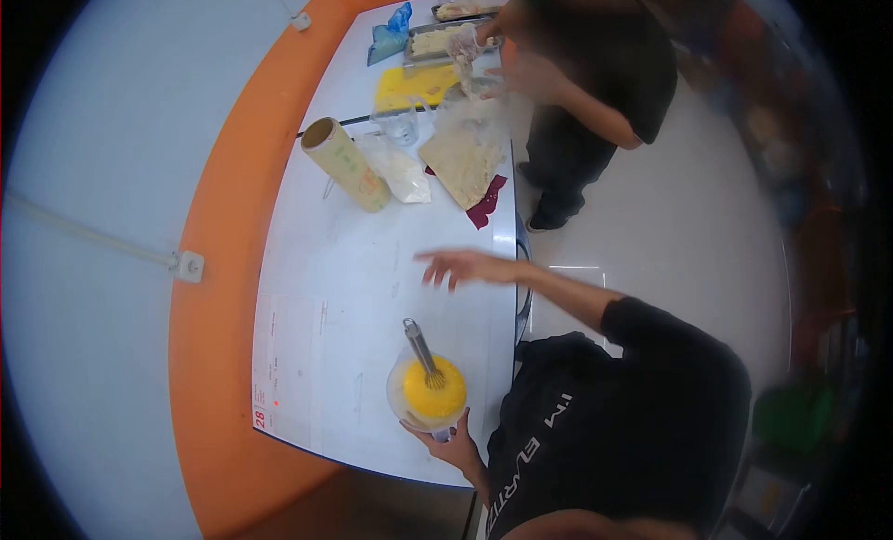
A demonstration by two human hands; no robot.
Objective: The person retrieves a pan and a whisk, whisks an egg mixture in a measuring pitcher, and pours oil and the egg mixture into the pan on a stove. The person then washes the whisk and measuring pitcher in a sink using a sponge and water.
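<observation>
My left hand (pixel 453 446) grips the handle side of a translucent plastic jug (pixel 397 391) standing on the near end of the white table. Inside the jug is a bright yellow mixture (pixel 445 396). A metal whisk (pixel 418 343) leans in it, wires in the mixture and handle sticking up past the rim. My right hand (pixel 462 266) is stretched over the table with its fingers apart, holding nothing. It is away from the jug, between it and a large upright roll of wrap (pixel 346 165).
A bag of white powder (pixel 402 173), a clear plastic cup (pixel 400 127) and a plastic-wrapped tan slab (pixel 463 163) lie farther along the table (pixel 344 261). Beyond are a yellow board (pixel 409 86), filled trays (pixel 430 43) and a blue bag (pixel 389 36). A gloved co-worker (pixel 595 56) stands there.
</observation>
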